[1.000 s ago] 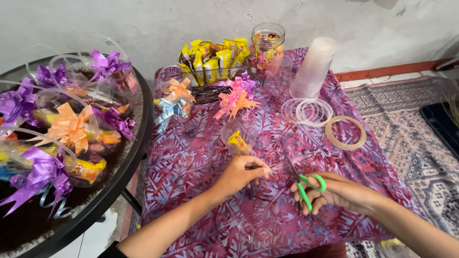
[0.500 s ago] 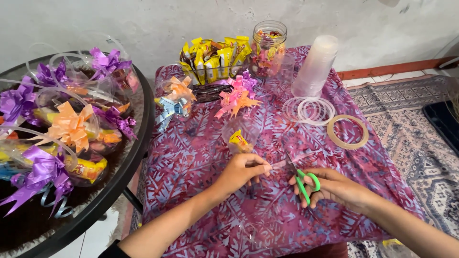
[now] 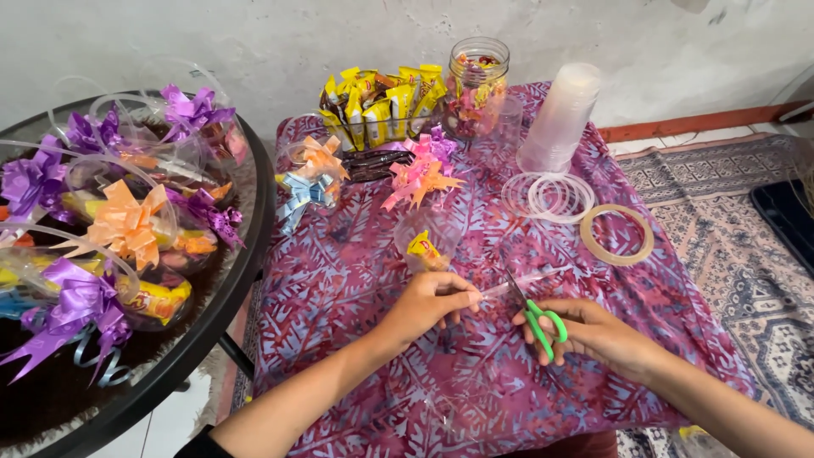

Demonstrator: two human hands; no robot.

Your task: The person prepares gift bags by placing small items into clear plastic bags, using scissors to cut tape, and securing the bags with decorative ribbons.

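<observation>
My left hand (image 3: 426, 303) pinches one end of a thin clear plastic strip (image 3: 519, 282) over the purple patterned cloth (image 3: 356, 280). My right hand (image 3: 598, 333) holds green-handled scissors (image 3: 536, 315), whose blades point up and left at the strip. Just beyond my left hand stands a clear plastic cup (image 3: 426, 240) with a yellow wrapped snack inside.
Further back are ribbon bows (image 3: 417, 174), a basket of yellow snack packs (image 3: 377, 97), a glass jar of sweets (image 3: 476, 85), a stack of clear cups (image 3: 560, 119), clear rings (image 3: 549, 195) and a tape roll (image 3: 616, 235). A round black table (image 3: 229, 297) on the left bears finished bowed cups.
My right hand has slid the scissors a little to the left, closer to the strip; the left hand has stayed almost still on the strip.
</observation>
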